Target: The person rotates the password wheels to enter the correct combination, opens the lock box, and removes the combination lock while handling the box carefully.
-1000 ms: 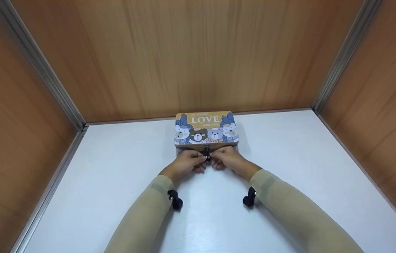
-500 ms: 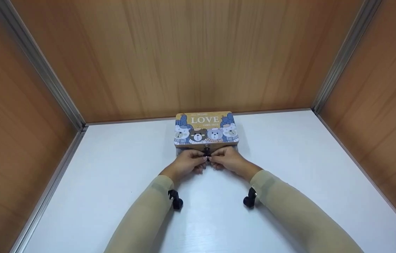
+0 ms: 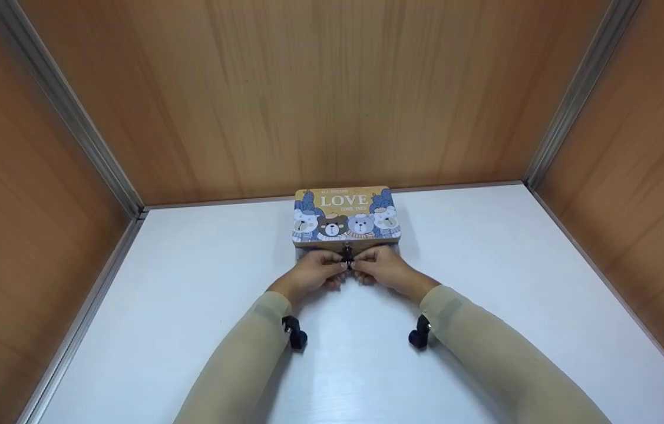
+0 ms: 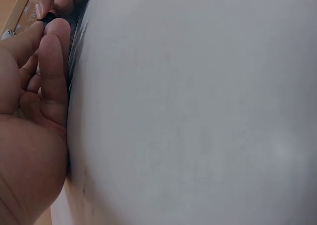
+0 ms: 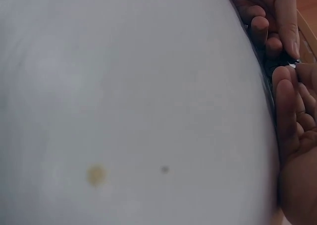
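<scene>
I have a rectangular box [image 3: 346,215], seemingly tin, printed in mustard yellow and blue with a row of cartoon bears and the word LOVE, in front of me at the far side of the white table [image 3: 220,253], close to the upright wood-grain back panel [image 3: 337,88]. It stands level, front edge towards me. At the middle of that front edge hangs a small dark fastener [image 3: 347,254], perhaps a padlock or a clasp; my fingertips cover too much of it to tell which.

Both my hands are on that fastener and nearly meet. My left hand [image 3: 313,272] pinches it from the left between thumb and forefinger; my right hand [image 3: 389,268] does likewise from the right, the remaining fingers of each tucked below. The right wrist view shows a glint of something bright [image 5: 292,65] between the fingertips, too small to name.

As for progress, the lid is down along the front, so the box is closed. I judge the work to be midway at the fastener: both hands have a hold of it, and neither has let go. Whether it is locked or loose I cannot tell; settling it and freeing my hands look to be what is left.
</scene>
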`<state>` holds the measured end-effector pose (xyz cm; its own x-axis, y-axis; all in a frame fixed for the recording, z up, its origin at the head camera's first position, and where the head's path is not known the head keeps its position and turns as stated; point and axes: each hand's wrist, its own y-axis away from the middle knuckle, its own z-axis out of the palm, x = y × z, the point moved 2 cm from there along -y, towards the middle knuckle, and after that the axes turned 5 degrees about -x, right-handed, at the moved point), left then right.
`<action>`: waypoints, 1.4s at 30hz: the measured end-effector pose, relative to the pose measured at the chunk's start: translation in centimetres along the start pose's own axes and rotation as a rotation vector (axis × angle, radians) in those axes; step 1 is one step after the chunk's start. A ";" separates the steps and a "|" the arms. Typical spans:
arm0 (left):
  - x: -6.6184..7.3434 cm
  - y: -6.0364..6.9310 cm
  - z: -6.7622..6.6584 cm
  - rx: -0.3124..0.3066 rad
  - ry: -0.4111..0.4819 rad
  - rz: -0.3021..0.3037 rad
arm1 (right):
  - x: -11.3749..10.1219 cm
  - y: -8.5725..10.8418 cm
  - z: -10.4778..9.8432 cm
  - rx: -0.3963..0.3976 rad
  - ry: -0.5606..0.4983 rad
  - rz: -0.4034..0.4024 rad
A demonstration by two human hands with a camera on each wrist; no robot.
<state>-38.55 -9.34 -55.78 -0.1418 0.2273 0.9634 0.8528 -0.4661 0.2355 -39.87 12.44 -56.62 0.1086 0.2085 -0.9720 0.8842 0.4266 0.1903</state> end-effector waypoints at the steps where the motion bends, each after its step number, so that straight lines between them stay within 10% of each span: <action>1: 0.0 0.0 0.0 0.001 -0.005 -0.001 | 0.0 0.0 0.0 -0.001 0.006 -0.004; 42: 0.1 0.1 0.0 0.002 0.035 -0.010 | -0.2 0.0 -0.1 -0.022 -0.017 0.021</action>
<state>-38.51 -9.39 -55.68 -0.1678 0.2016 0.9650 0.8525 -0.4620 0.2447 -39.89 12.46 -56.41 0.1349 0.2026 -0.9699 0.8712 0.4420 0.2135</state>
